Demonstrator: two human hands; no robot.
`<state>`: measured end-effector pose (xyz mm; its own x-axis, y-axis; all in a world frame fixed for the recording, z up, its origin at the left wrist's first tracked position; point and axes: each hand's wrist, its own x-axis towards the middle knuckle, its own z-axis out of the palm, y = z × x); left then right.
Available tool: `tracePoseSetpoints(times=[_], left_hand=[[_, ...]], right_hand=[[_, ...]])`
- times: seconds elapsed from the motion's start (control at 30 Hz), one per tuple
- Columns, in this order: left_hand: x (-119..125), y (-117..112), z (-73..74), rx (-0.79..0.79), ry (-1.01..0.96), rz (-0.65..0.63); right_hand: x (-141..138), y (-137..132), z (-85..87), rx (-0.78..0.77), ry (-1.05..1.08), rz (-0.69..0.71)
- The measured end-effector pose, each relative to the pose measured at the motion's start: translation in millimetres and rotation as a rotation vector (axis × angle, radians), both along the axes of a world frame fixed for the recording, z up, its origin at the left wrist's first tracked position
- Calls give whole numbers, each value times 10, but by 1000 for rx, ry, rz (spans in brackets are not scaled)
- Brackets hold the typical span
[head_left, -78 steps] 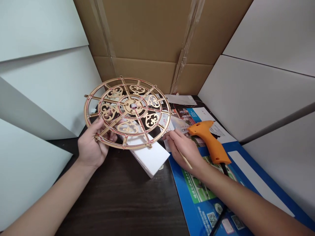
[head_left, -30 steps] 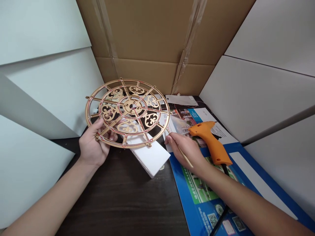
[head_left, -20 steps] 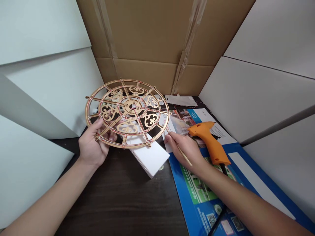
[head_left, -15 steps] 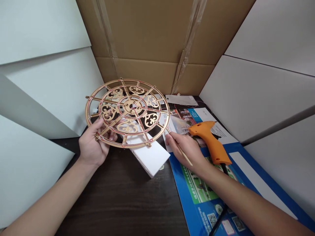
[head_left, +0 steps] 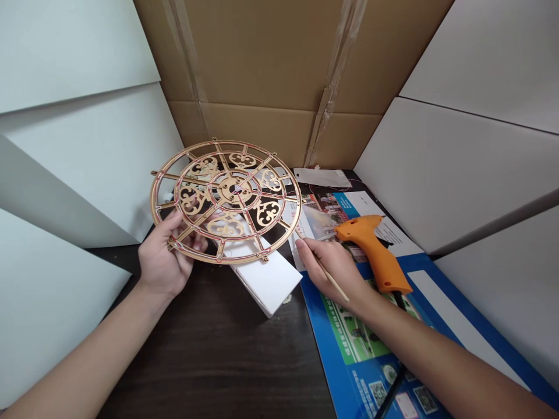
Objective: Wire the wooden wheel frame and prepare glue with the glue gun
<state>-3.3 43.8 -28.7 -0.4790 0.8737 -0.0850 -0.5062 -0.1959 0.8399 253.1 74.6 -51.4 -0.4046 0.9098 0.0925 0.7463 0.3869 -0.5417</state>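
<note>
**A:** How's the left grip?

**B:** Closed on the gilt fretwork wheel at its 7 o'clock rim, with the wheel held over a white box and the dark surface.

**A:** And the right grip?

**B:** A narrow pinch on a thin wooden stick — its tip just beside the wheel's 4 o'clock rim, and an orange glue gun lying at the hand's 1 o'clock.

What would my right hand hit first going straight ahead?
The right hand would probably meet the gold wheel's rim first, though depth is unclear and it might pass beneath.
</note>
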Motion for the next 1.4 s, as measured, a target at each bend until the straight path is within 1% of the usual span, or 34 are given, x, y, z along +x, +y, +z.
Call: tracePoseSetpoints(times=[0.13,0.27,0.47,0.73,0.87,0.97,1.1,1.27,1.4], left_hand=[[11,8,1,8,-37,4],[33,0,37,27,-89,21],[55,-9,89,-6,-112,34],[56,-9,67,5,-61,17],[37,-12,40,35,-34,-10],[25,-8,25,31,-54,13],[26,-2,30,30,-63,7],[40,-1,47,21,-61,12],[37,0,32,12,-59,13]], right_hand=[[3,-6,4,-8,-3,7],[7,7,12,-32,-30,10],[28,20,-13,-45,-24,27],[25,6,-15,-21,-84,14],[11,-3,1,-2,-64,21],[3,-15,18,-11,-33,19],[7,-19,32,-29,9,11],[8,-9,36,-34,19,10],[0,-9,33,-35,24,6]])
